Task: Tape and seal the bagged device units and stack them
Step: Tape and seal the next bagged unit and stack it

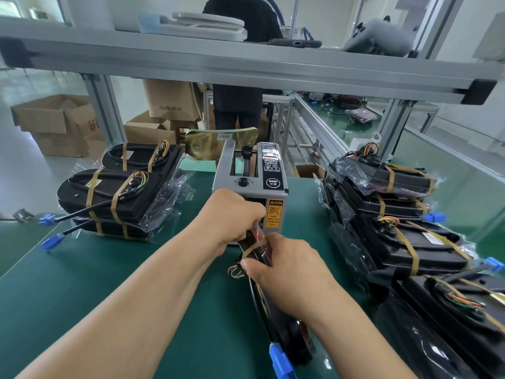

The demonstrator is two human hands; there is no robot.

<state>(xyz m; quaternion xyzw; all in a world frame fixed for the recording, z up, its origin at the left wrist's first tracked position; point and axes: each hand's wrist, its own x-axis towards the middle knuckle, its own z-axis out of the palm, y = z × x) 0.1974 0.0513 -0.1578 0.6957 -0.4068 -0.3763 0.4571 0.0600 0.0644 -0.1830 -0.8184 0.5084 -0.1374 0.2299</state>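
So on the green worktop (pixel 109 283), the right pile (pixel 396 242) and left pile (pixel 117 198) of units are all banded with tape already. I'd guess we're well in, though I can't tell how many are left. The bagged device unit (pixel 289 337) being worked sits on edge just in front of the tape dispenser (pixel 270 192), long axis running away from the wearer, blue connector (pixel 278 359) nearest. Left hand (pixel 232 214) has a closed grip on its far end, while the right hand (pixel 284 263) wraps the middle, thumb pressing the tape strip (pixel 252 248).
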